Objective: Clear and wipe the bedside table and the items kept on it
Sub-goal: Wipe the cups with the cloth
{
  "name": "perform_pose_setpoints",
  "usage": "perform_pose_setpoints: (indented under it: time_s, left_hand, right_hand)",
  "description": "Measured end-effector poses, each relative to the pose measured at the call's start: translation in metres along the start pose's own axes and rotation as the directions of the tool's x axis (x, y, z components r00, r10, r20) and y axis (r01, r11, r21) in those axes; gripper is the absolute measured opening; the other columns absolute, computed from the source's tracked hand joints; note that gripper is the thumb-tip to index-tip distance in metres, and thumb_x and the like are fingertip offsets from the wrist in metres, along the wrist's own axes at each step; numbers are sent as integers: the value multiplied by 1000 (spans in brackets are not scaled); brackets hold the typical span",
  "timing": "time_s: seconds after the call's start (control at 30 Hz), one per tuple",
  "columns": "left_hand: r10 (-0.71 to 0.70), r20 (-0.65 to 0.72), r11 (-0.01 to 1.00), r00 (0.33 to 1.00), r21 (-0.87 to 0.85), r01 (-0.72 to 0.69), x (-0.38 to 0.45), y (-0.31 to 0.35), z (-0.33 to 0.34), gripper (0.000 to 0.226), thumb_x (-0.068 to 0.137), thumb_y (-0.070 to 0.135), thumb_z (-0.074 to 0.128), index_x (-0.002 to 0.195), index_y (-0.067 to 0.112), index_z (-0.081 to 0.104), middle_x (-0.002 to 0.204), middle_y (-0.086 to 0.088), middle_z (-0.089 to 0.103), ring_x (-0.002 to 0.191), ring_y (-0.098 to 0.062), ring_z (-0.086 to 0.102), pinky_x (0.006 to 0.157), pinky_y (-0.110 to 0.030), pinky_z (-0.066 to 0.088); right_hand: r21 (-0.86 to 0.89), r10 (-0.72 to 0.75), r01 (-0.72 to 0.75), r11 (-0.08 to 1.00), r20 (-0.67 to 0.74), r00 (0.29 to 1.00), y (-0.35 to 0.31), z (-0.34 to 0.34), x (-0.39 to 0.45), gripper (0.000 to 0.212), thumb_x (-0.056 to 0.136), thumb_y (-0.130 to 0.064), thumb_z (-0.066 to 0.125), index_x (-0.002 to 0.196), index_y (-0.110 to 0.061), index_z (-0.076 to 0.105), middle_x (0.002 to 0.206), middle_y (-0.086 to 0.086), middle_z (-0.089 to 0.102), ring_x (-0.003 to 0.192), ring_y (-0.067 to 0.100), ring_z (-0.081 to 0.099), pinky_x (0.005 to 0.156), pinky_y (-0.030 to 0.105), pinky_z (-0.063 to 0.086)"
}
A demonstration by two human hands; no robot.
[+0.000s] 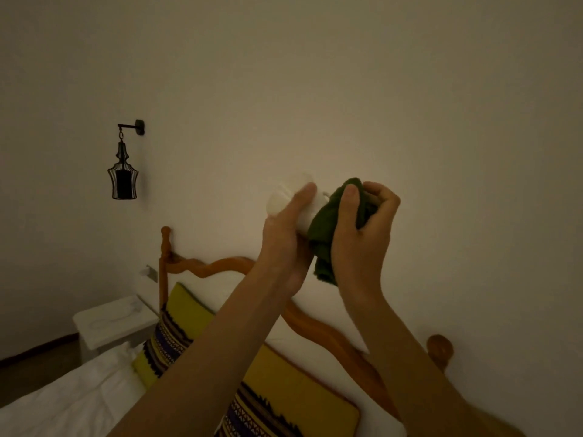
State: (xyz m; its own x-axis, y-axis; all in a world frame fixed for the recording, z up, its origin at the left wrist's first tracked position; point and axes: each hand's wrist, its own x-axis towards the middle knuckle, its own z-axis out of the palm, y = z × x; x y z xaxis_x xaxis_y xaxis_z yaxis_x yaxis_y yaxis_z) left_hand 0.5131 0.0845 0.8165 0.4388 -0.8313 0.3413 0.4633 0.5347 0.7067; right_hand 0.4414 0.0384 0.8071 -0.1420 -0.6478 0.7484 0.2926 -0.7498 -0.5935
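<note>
White item, identity unclear, held up over the bed, long axis running left to right. Left hand wraps its left part; right hand fingers pinch green cloth around its right end. Table far left, well apart.

The bedside table stands left of the bed, under the wall lantern.

Dim, warm yellowish light, brightest mid-wall; dark corners, soft focus, wide-angle edge bowing.
</note>
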Motion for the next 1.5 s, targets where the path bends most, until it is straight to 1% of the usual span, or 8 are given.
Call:
perform_pose_setpoints:
  time_s: [0.27,0.53,0.77,0.93,1.07,1.2,1.37,1.5]
  left_hand:
    - [-38,-156,999,987,-36,32,5,6,-4,68,75,46,79,126,6,59,118,-20,70,102,-34,71,89,-50,58]
    - [95,-189,995,977,40,-89,6,7,-12,83,72,39,83,140,13,42,131,-22,58,109,-36,66,81,-47,60]
    - [125,-184,989,975,104,-107,8,0,-18,80,74,32,83,138,24,34,125,-12,55,101,-28,66,66,-33,60]
    - [186,-80,966,979,197,-168,4,6,-25,75,76,8,75,139,17,36,131,-15,50,118,-34,56,90,-48,58]
    - [116,153,963,981,223,-148,-15,-5,-22,44,80,16,63,118,-5,56,104,-16,64,95,-27,64,78,-35,59]
    - [108,173,972,979,188,-140,-19,-13,-25,20,82,15,57,98,3,60,86,-8,66,83,-21,64,71,-31,58]
    - [86,143,940,986,317,-128,-19,-12,-42,97,42,19,71,135,11,47,118,-13,54,104,-30,54,70,-35,53]
    - [13,77,949,997,313,-36,-19,-29,-64,85,43,18,69,126,11,51,112,-10,52,102,-31,50,69,-36,49]
  right_hand:
    - [-242,-362,397,885,177,915,18,-8,-24,18,91,-10,72,105,-1,66,116,15,58,103,15,56,91,8,44]
    - [-206,-264,315,926,239,934,16,-2,-28,9,96,-14,64,100,-6,63,106,11,59,91,16,60,81,9,47]
    - [-217,-104,148,965,202,974,21,-2,-32,4,101,-19,57,99,-17,55,100,6,60,91,20,61,82,36,56]
    - [-6,-72,72,997,3,997,7,-12,-21,27,99,-40,53,103,-13,56,98,11,63,89,30,66,78,49,57]
    - [-61,-260,265,962,74,963,-12,-3,-11,19,97,-32,60,108,-17,55,106,2,58,98,15,61,85,24,53]
    - [-42,-93,98,994,118,989,-3,4,-1,20,96,-31,65,110,-19,58,102,-4,63,95,10,63,80,18,54]
    - [-12,120,-119,993,120,986,34,-7,14,15,99,-31,62,107,-19,57,96,-9,61,88,6,63,73,17,54]
    - [-253,-77,96,963,88,993,71,-8,7,20,98,-30,61,109,-14,57,102,-1,58,86,6,56,76,5,44]
